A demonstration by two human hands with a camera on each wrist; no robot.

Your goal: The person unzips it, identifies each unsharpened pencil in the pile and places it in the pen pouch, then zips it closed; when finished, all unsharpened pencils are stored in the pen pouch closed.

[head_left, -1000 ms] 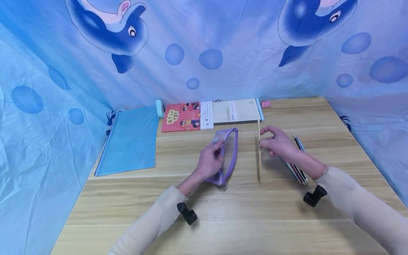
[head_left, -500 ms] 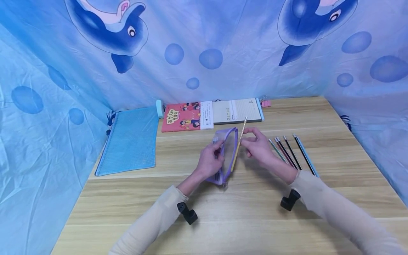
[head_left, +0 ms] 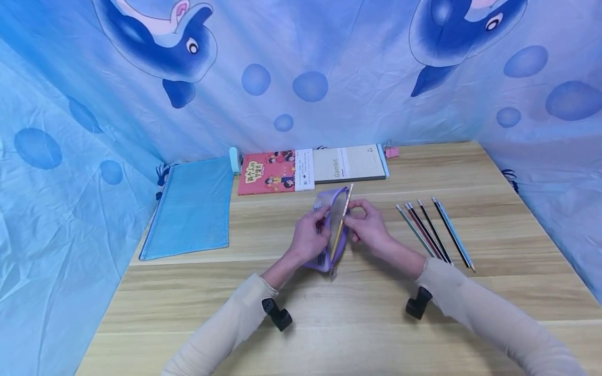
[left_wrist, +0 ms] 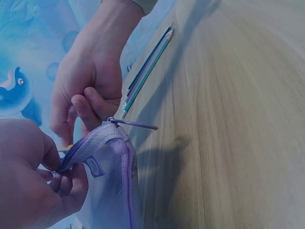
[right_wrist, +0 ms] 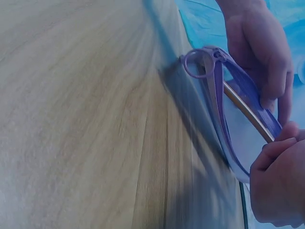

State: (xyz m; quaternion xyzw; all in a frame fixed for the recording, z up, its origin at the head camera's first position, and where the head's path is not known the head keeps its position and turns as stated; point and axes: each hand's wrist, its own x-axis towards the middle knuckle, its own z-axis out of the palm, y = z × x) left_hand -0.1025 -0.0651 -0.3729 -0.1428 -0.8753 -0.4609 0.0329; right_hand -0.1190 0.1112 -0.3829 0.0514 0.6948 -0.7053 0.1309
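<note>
The left hand (head_left: 310, 237) is gripping the near edge of a purple mesh pencil case (head_left: 335, 230), its fingers curled round the rim and pulling the opening apart. The case is sitting on the wooden table (head_left: 329, 313), roughly at the middle, standing on its side with the mouth facing the right hand. In the left wrist view the thumb and fingers are pinching the purple zipper band, and the zipper pull is sticking out from the end of the case toward the table.

The right hand (head_left: 369, 227) is pinching a yellow pencil (head_left: 340, 222) between thumb and fingertips. The pencil is lying slanted along the mouth of the case, its upper end poking past the far rim; in the right wrist view its shaft (right_wrist: 248, 112) is showing inside the purple rim. Both hands are touching the case, one on each side.

Just to the right of the right hand, a row of coloured pencils (head_left: 435, 230) is lying on the table, side by side and nearly parallel. Near the back edge a red booklet (head_left: 268, 172) and a grey notepad (head_left: 350, 163) are lying next to each other, and a blue mesh zip pouch (head_left: 193, 206) is lying well to the left.
</note>
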